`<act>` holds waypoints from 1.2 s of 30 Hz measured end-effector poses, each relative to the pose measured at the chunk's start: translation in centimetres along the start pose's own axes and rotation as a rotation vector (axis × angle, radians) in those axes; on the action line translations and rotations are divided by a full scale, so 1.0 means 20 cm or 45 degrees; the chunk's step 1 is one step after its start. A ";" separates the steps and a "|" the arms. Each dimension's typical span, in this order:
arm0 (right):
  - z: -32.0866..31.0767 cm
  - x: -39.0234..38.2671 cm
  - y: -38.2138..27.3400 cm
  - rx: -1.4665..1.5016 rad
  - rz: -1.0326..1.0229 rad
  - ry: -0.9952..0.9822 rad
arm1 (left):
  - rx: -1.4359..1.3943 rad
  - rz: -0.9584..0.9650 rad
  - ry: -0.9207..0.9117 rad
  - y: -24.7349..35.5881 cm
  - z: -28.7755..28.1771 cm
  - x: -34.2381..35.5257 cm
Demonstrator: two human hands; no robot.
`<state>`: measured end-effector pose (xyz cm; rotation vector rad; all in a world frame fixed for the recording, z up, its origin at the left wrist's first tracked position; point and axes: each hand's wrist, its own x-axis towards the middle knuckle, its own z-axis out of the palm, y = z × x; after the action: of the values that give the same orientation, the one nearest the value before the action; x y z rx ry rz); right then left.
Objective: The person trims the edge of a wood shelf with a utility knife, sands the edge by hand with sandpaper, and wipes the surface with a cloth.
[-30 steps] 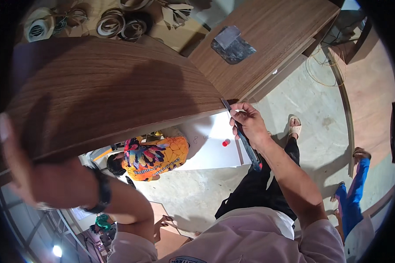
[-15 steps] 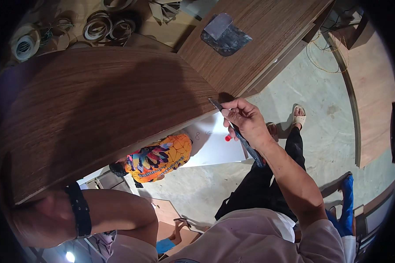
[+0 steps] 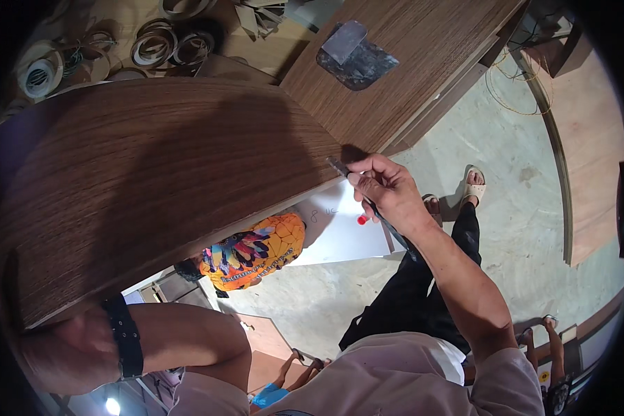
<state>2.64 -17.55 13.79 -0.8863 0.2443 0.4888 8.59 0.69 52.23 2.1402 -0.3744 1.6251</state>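
My right hand (image 3: pixel 388 194) is closed round a dark utility knife (image 3: pixel 341 168), its blade at the front edge of the brown wood-grain board (image 3: pixel 187 145), close to where that board meets a second brown panel (image 3: pixel 402 41). At the lower left my left hand (image 3: pixel 55 347) is against the near left end of the board; its fingers are mostly hidden, so their grip cannot be made out. On the second panel lies a dark flat pad (image 3: pixel 357 66) with a grey piece on it.
Rolls of edge banding (image 3: pixel 152 48) lie at upper left. A person in orange (image 3: pixel 256 249) bends below the board beside a white sheet (image 3: pixel 326 243) with a red cylinder (image 3: pixel 362 220). A pale plywood panel (image 3: pixel 589 173) and looped yellow cord (image 3: pixel 492 97) are at right. Other people's limbs show below.
My left hand has moved down along the board's left end. My right hand and knife have shifted slightly left. The blue-clad person at the right has moved out of that spot.
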 end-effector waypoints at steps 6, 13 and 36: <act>-0.01 0.04 0.03 -0.064 0.019 0.090 | -0.046 -0.042 0.013 0.00 -0.01 0.02; 0.00 0.03 -0.02 -0.102 -0.008 0.055 | 0.027 -0.255 0.047 0.05 0.00 0.05; 0.01 0.06 0.03 -0.013 0.045 0.088 | 0.052 -0.028 -0.030 0.02 -0.01 -0.02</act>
<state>3.28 -16.66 13.09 -0.9108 0.3210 0.4929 8.13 0.54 52.06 2.1874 -0.3263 1.6105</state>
